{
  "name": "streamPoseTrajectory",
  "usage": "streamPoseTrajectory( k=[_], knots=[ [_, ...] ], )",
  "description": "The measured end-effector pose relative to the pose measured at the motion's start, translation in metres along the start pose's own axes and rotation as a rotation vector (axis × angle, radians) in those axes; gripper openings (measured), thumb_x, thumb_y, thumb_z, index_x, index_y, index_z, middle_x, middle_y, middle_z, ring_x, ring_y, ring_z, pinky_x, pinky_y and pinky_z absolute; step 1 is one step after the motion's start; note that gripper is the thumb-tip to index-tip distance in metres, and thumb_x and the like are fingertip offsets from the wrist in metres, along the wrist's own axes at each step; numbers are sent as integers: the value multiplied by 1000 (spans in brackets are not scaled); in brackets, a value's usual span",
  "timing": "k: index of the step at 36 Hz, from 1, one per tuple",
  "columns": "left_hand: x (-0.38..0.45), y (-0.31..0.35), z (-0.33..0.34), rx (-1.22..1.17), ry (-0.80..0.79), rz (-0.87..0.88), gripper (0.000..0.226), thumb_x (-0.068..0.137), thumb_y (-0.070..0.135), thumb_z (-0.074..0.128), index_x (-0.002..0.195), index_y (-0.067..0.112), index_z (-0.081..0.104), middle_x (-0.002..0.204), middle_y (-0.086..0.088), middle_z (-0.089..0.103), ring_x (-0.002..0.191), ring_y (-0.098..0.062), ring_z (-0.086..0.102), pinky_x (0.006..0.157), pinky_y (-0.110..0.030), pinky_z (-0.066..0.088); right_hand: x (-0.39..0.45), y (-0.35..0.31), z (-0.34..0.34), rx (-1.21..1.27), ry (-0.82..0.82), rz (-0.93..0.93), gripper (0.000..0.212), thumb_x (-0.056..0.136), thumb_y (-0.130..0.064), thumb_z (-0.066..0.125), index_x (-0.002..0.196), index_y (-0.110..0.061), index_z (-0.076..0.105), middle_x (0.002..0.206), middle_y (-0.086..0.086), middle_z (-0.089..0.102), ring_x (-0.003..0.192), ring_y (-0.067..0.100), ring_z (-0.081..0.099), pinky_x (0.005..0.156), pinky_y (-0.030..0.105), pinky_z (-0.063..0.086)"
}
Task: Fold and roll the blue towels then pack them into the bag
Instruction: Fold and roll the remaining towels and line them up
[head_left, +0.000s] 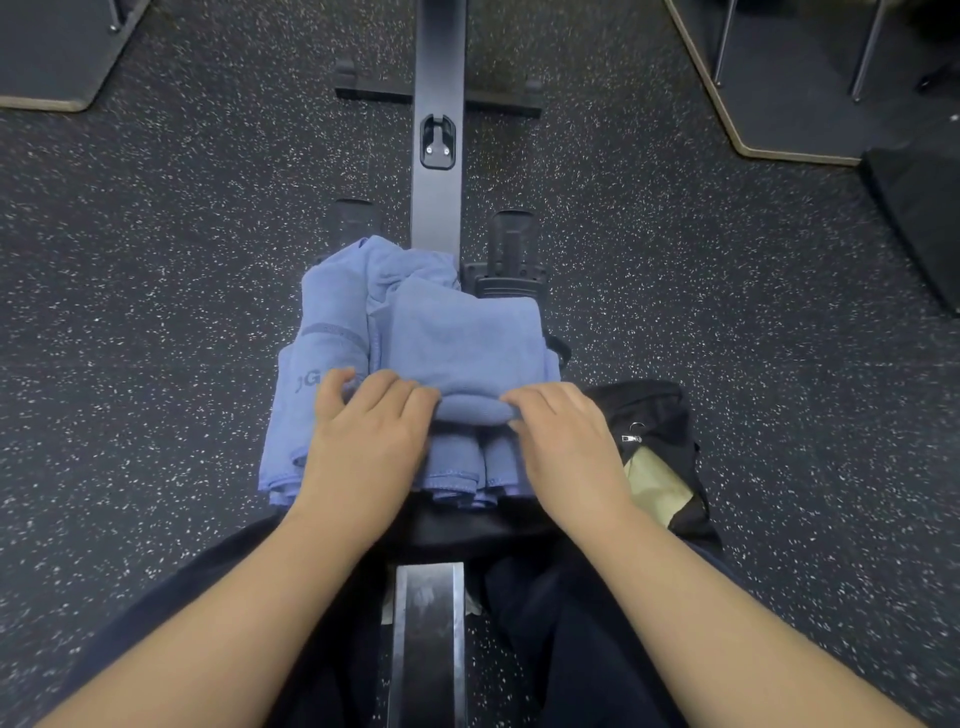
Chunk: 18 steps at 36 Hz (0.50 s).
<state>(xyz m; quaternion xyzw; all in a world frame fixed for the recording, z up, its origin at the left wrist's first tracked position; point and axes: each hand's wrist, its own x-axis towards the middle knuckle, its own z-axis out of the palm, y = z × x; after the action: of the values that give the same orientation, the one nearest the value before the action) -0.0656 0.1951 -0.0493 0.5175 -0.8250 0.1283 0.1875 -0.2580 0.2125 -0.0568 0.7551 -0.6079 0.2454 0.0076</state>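
A pile of blue towels lies on the black seat of a rowing machine in front of me. The top towel is folded into a strip, and its near end is rolled into a short tube. My left hand grips the left end of that roll with curled fingers. My right hand grips its right end the same way. Another blue towel with dark lettering lies under them on the left. An open black bag with a pale lining sits on the floor just right of my right hand.
The rowing machine's rail runs straight ahead, with footrests on either side. Speckled dark rubber floor surrounds it. Raised platforms sit at the far left and far right; a black object lies at the right edge.
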Motion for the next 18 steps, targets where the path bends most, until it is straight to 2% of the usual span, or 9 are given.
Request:
streamPoseTrajectory(
  k=[7, 16, 18],
  knots=[
    [-3, -2, -13, -34, 63, 36, 13, 81, 10, 62, 88, 21, 66, 82, 7, 64, 90, -19, 65, 98, -41, 26, -5, -1, -14, 72, -24, -24, 25, 72, -7, 70, 95, -12, 64, 86, 1, 65, 84, 20, 50, 77, 29, 36],
    [-8, 0, -25, -35, 69, 60, 14, 79, 8, 62, 82, 21, 66, 78, 7, 62, 84, -18, 65, 95, -42, 27, -12, -4, -26, 49, -87, -32, 23, 73, -7, 73, 93, -14, 64, 86, -1, 63, 84, 20, 52, 76, 29, 41],
    [-9, -1, -28, -40, 58, 65, 14, 79, 8, 62, 82, 21, 66, 77, 8, 62, 84, -18, 65, 95, -42, 27, -13, -5, -27, 48, -101, -27, 19, 75, -9, 69, 92, -14, 64, 85, -2, 63, 83, 21, 53, 76, 28, 38]
  ],
)
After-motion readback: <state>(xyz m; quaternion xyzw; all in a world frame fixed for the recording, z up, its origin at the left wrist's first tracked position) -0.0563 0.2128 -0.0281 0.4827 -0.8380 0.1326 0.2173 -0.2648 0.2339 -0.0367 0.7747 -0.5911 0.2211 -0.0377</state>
